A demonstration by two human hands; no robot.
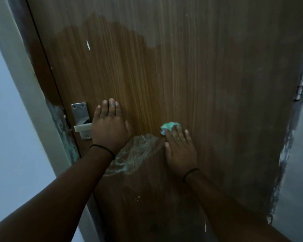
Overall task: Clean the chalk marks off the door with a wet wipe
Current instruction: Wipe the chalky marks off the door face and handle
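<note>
The right hand (180, 151) presses a crumpled blue-green wet wipe (169, 127) flat against the door (164, 75) under extended fingers. The left hand (109, 126), fingers straight, rests flat beside the handle (82, 127). Greenish chalk marks (133, 154) lie between both hands.

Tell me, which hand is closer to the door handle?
Left. The left hand lies flat right beside the door handle; the right hand presses the wipe farther right.

fingers (177, 132) on wipe (169, 126) against door (182, 75)

Wipe (170, 127) seemingly mostly under fingers (177, 132).
</note>
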